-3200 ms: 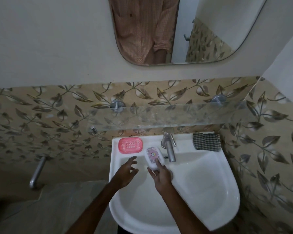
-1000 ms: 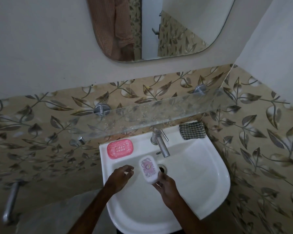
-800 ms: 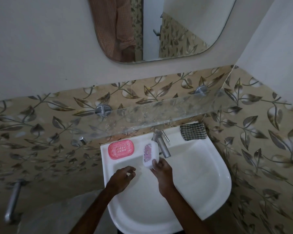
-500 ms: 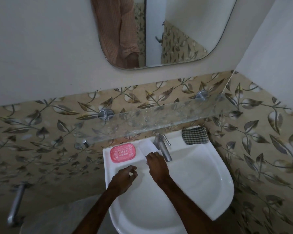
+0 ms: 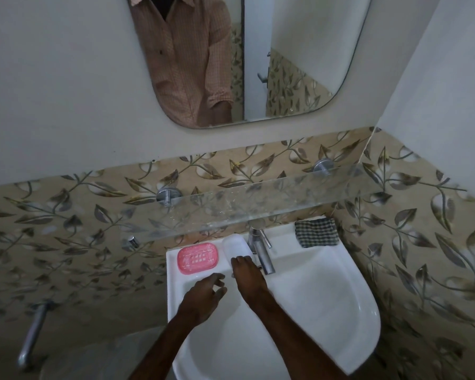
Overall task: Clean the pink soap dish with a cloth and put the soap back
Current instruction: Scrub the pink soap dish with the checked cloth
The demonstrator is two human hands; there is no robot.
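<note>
White soap (image 5: pixel 235 244) lies face down on the sink (image 5: pixel 313 297) ledge at centre frame, right fingers (image 5: pixel 240 260) resting on its near end; whether they grip it I cannot tell. Let go cleanly there, clear of the tap (image 5: pixel 261 250). Left hand (image 5: pixel 203 294) hovers loosely curled, empty. The pink dish (image 5: pixel 198 257), just left, shows whitish residue; the cloth (image 5: pixel 317 233) waits at right.

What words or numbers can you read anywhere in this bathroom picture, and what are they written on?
None can be read.
The white soap under the right hand: plain side showing, no print visible.
The pink soap dish: only slots and soap residue, no letters.
The checked cloth, tap and leaf tiles: patterns only, no text.
</note>
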